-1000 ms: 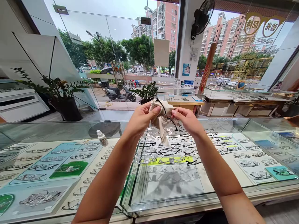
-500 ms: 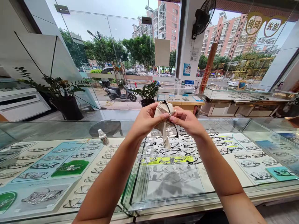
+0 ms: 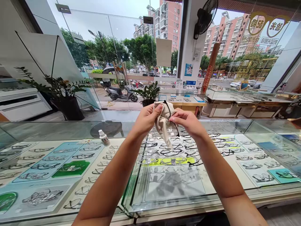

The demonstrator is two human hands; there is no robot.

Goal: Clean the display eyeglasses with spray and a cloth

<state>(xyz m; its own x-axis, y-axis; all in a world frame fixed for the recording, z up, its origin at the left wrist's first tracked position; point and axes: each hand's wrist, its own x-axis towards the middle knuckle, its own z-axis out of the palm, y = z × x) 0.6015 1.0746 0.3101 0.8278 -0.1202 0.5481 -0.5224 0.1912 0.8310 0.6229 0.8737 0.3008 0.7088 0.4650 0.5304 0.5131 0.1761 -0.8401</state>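
Observation:
Both of my hands are raised together above a glass display counter [image 3: 178, 201]. My left hand [image 3: 147, 119] is closed, pinching a beige cleaning cloth [image 3: 163, 127] around part of a pair of black-framed glasses [image 3: 171, 117]. My right hand [image 3: 187, 121] is closed on the frame of the glasses from the right side. A tail of the cloth hangs down between my wrists. The lenses are mostly hidden by the cloth and fingers.
Under the counter glass lie several rows of eyeglass frames [image 3: 171, 153] on coloured mats. A small white bottle [image 3: 103, 138] stands on the counter to the left. Potted plants [image 3: 60, 94], a second showcase [image 3: 235, 100] and glass shopfront windows stand beyond.
My hands have stayed in place and shifted only slightly; my left thumb has slid over the cloth and the hanging cloth tail has moved a little.

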